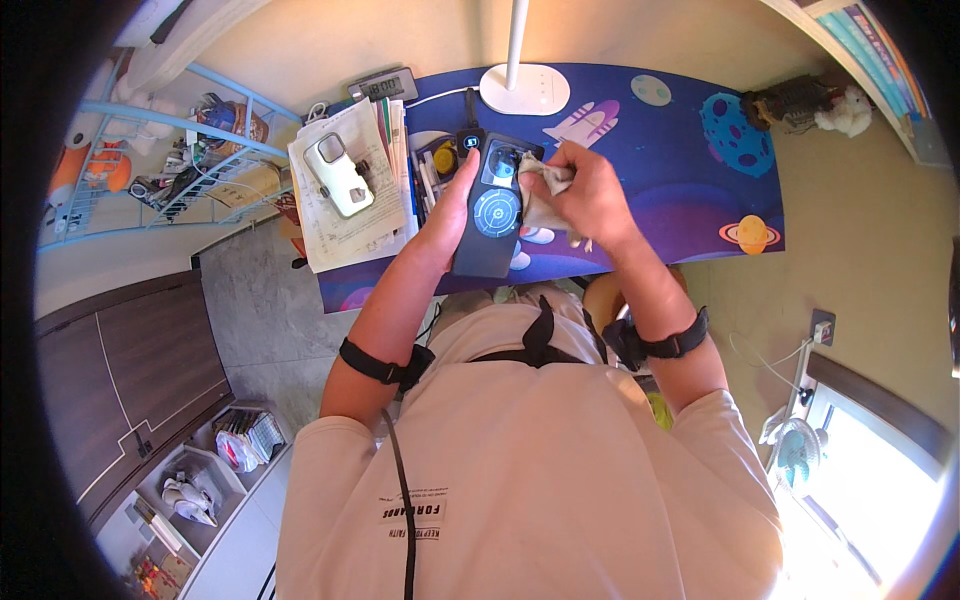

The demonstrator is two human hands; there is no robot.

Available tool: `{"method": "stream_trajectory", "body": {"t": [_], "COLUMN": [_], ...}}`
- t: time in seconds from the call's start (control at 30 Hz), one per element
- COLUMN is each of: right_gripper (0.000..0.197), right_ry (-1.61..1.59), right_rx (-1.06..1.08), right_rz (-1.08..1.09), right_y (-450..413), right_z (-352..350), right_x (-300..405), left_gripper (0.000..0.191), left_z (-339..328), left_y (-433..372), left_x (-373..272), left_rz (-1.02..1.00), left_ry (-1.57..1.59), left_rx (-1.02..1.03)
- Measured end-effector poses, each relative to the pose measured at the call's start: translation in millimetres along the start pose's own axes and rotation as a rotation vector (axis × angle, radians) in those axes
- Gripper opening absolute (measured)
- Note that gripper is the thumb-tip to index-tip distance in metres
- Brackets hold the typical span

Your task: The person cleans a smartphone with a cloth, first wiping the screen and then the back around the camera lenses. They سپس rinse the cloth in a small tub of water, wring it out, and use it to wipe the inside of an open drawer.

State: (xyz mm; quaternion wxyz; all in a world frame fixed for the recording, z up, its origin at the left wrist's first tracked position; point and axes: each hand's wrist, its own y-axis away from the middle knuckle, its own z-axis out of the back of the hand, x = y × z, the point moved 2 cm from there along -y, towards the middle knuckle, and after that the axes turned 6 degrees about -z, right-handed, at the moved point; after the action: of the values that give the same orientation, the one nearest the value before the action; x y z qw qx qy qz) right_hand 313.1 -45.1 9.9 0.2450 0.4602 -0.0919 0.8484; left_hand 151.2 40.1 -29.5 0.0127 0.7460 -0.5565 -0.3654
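My left hand (pixel 448 214) grips the left edge of a dark smartphone (pixel 484 251), whose back faces up with a large camera block at the top and a round ring mark below it. At the phone's upper right, my right hand (pixel 589 191) pinches a crumpled light grey cloth (pixel 546 191) against its edge, beside the camera block. A small black device with a lit display (pixel 471 142) lies just beyond my left fingertips. To the left, a pale phone case (pixel 341 176) rests on a stack of papers (pixel 319 240).
A white desk lamp base (pixel 525 90) stands at the back of the space-print desk mat (pixel 660 225). Behind the papers is a digital clock (pixel 382 84). An open box of pens and small items (pixel 431 169) sits left of the phone. Fluffy and dark items (pixel 806 105) are at the far right.
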Motion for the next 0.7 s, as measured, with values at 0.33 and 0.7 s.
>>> {"method": "stream_trajectory", "body": {"t": [0.33, 0.7], "right_gripper": [0.038, 0.037], "right_ry": [-0.017, 0.068], "right_rx": [-0.032, -0.025], "right_rz": [-0.07, 0.008], "right_y": [-15, -19], "right_z": [1, -6], "right_x": [12, 22], "left_gripper": [0.063, 0.065], "left_z": [10, 7], "left_y": [-14, -9], "left_x": [0, -1], "left_rz": [0.022, 0.018], "left_ry": [0.072, 0.069], "left_rx": [0.058, -0.027]}}
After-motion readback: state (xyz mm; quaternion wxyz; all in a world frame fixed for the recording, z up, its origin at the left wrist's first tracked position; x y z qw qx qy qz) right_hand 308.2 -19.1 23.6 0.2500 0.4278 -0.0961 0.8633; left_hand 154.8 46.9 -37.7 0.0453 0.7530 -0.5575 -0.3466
